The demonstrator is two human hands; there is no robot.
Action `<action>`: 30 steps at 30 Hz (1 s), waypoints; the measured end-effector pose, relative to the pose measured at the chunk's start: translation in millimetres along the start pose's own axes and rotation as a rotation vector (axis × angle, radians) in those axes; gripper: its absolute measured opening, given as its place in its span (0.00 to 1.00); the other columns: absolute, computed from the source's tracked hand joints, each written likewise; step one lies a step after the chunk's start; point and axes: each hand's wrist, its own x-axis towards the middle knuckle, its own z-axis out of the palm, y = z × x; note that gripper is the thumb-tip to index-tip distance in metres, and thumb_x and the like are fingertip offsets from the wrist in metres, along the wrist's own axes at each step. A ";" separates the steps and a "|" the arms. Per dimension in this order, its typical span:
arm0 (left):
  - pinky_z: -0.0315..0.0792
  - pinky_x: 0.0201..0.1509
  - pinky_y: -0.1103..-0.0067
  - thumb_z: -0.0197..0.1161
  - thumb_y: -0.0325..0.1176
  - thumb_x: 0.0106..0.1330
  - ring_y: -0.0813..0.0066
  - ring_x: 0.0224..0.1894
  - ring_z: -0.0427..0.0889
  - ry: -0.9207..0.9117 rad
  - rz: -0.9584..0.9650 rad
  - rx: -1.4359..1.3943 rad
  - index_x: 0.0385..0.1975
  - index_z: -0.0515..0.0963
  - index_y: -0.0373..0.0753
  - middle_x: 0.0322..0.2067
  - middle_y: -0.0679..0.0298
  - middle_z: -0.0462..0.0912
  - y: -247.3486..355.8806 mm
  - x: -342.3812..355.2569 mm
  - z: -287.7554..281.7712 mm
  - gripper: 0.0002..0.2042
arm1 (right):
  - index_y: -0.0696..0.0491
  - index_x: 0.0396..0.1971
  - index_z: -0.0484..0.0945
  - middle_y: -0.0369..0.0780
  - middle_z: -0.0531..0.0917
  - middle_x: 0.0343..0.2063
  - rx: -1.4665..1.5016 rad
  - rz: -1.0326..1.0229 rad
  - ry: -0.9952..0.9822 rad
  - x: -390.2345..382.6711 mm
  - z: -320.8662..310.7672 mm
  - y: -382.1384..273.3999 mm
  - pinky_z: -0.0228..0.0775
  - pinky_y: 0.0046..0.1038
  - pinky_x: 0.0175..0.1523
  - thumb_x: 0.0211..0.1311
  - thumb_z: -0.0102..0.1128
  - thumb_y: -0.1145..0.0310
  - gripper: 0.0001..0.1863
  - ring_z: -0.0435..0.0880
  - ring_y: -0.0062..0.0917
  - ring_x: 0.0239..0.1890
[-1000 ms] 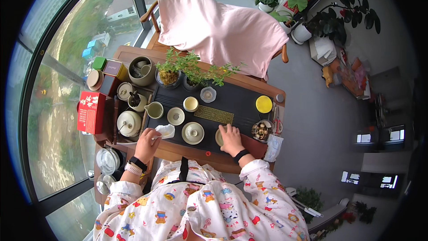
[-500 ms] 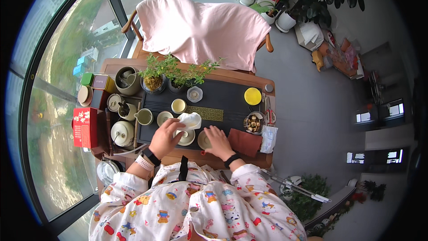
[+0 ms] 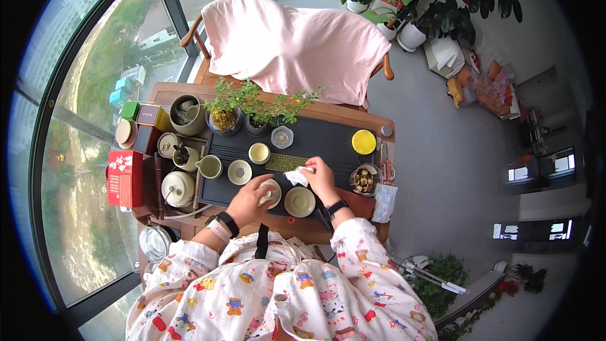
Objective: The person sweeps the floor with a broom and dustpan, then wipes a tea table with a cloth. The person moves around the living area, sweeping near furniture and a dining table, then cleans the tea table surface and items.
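My right hand (image 3: 322, 180) pinches a crumpled white tissue (image 3: 298, 175) above the black tea tray (image 3: 334, 145). Close by on the left, my left hand (image 3: 248, 203) reaches over a pale lidded tea bowl (image 3: 271, 193); its thumb and fingers are apart at the lid, partly covering it. A shallow beige bowl (image 3: 300, 202) sits near the tray's front edge, below my right hand. Beyond my left hand stand a small pale dish (image 3: 239, 172), a cup of yellowish liquid (image 3: 259, 153) and a spouted pitcher (image 3: 209, 167).
A kettle (image 3: 178, 189), a red box (image 3: 125, 178) and tins crowd the left side. Two potted plants (image 3: 259, 104) stand at the back. On the right are a yellow round lid (image 3: 363, 142), a bowl of brown pieces (image 3: 363, 179), scissors (image 3: 387, 169) and a brown cloth (image 3: 360, 203).
The white tissue has passed from beside my left hand to my right hand. My right hand has lifted off the beige bowl and moved farther away. My left hand has shifted onto the lidded bowl.
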 end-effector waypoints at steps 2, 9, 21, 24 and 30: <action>0.72 0.62 0.65 0.67 0.28 0.59 0.54 0.59 0.76 0.014 -0.073 0.048 0.47 0.79 0.39 0.60 0.55 0.74 -8.8 -14.0 -9.6 0.15 | 0.53 0.33 0.78 0.41 0.86 0.28 -0.084 -0.059 -0.022 13.1 25.3 0.1 0.77 0.32 0.37 0.55 0.71 0.69 0.11 0.86 0.35 0.32; 0.71 0.63 0.65 0.67 0.29 0.59 0.54 0.60 0.75 -0.039 -0.093 0.125 0.46 0.80 0.39 0.56 0.56 0.76 -18.4 -45.9 -14.3 0.15 | 0.52 0.35 0.84 0.41 0.81 0.41 -0.183 -0.325 -0.332 20.6 93.2 3.3 0.74 0.37 0.53 0.53 0.66 0.76 0.08 0.82 0.38 0.46; 0.70 0.66 0.65 0.68 0.30 0.59 0.54 0.64 0.72 -0.068 -0.090 0.082 0.47 0.78 0.40 0.59 0.56 0.74 -29.5 -49.2 -13.4 0.16 | 0.51 0.25 0.83 0.47 0.82 0.35 -0.736 -0.043 -0.209 23.3 -22.7 97.7 0.76 0.43 0.45 0.52 0.59 0.72 0.04 0.83 0.46 0.40; 0.70 0.66 0.65 0.68 0.30 0.59 0.54 0.63 0.72 -0.053 -0.094 0.090 0.48 0.79 0.40 0.59 0.55 0.75 -33.7 -46.6 -9.6 0.16 | 0.56 0.33 0.83 0.51 0.83 0.39 -0.712 0.029 -0.277 25.9 -16.3 94.8 0.78 0.45 0.45 0.62 0.53 0.65 0.12 0.85 0.47 0.43; 0.69 0.66 0.65 0.67 0.29 0.59 0.55 0.64 0.72 -0.109 -0.088 0.106 0.51 0.79 0.40 0.59 0.56 0.74 -33.5 -40.5 -8.4 0.18 | 0.53 0.30 0.81 0.46 0.80 0.38 -0.236 -0.328 -0.313 25.2 94.4 29.3 0.75 0.40 0.46 0.55 0.60 0.76 0.04 0.82 0.43 0.41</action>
